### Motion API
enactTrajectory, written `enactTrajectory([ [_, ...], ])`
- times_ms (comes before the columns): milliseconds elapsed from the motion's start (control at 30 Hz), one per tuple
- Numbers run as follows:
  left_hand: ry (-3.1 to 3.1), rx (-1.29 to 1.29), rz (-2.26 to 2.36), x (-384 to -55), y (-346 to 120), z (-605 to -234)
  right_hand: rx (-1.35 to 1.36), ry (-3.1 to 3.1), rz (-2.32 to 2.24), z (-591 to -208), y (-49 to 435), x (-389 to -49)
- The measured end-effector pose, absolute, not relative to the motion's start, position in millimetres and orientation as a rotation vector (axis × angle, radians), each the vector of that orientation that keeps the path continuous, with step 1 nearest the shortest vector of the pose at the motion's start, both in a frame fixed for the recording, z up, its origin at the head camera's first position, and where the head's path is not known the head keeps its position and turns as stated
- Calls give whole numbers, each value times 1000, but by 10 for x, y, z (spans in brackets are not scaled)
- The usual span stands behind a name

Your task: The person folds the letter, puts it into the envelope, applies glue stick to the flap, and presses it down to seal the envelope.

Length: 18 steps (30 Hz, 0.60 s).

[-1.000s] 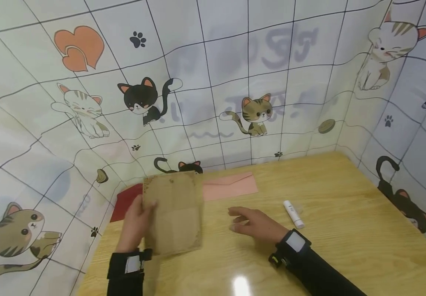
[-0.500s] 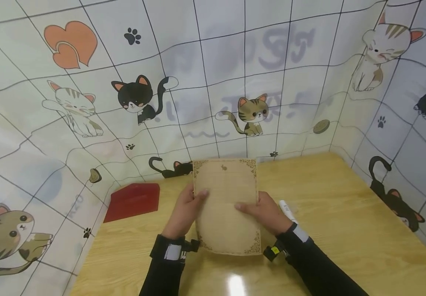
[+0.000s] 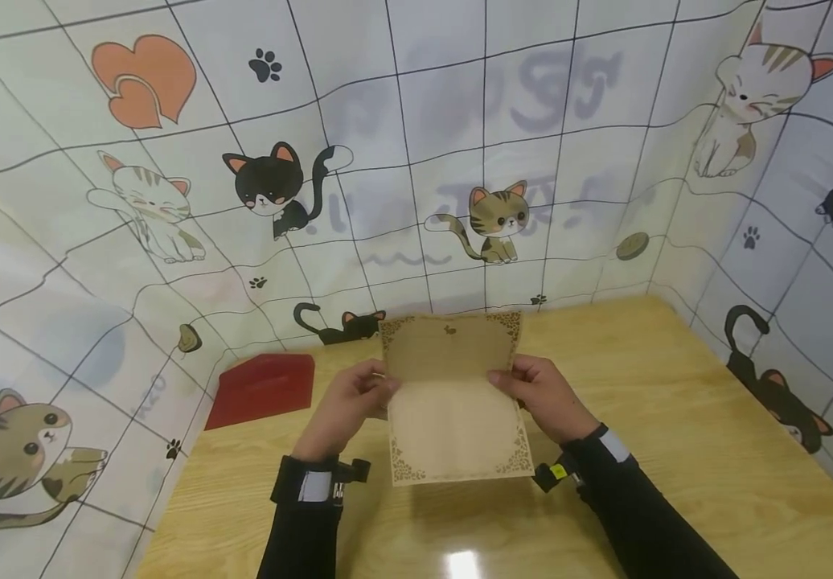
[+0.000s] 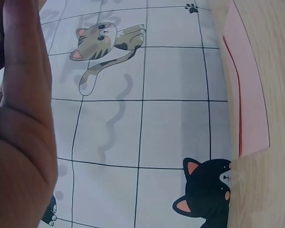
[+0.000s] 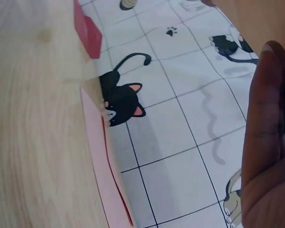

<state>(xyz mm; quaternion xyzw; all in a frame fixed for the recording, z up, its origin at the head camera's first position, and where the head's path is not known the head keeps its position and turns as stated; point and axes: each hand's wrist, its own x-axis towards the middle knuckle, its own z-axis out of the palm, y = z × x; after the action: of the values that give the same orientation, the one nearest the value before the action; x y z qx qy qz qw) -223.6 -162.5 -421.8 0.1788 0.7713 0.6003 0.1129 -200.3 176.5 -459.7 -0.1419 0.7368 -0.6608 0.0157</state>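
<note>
A tan sheet of letter paper [image 3: 460, 426] with brown patterned corners is held up over the table in the head view. On its left edge, my left hand [image 3: 347, 406] pinches it, thumb in front. My right hand [image 3: 547, 394] pinches the opposite edge the same way. The sheet bends across at about thumb height, its upper part darker than the lower. In the left wrist view my left hand [image 4: 26, 114] fills the left side; in the right wrist view my right hand [image 5: 266, 147] shows at the right.
A red envelope [image 3: 264, 390] lies at the back left of the wooden table [image 3: 677, 450]. Behind the sheet, a pink envelope [image 4: 251, 90] lies along the wall, hidden in the head view. A cat-patterned covering [image 3: 416, 161] rises at the back and sides.
The letter paper has moved right from beside the red envelope, held by the left hand alone at first. The right hand has taken its right edge, and the sheet now bends across the middle.
</note>
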Motion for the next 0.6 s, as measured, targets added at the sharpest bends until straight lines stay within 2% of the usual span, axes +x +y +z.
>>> enactTrajectory([
  [367,2176,535,1838,-2224,-1671,-4188,-500,2095,-2186,-4566,1918,-1982],
  [600,2204,502,1838,-2212,-1662,-4202,-665,2019,-2204,-4571,1949,-2010],
])
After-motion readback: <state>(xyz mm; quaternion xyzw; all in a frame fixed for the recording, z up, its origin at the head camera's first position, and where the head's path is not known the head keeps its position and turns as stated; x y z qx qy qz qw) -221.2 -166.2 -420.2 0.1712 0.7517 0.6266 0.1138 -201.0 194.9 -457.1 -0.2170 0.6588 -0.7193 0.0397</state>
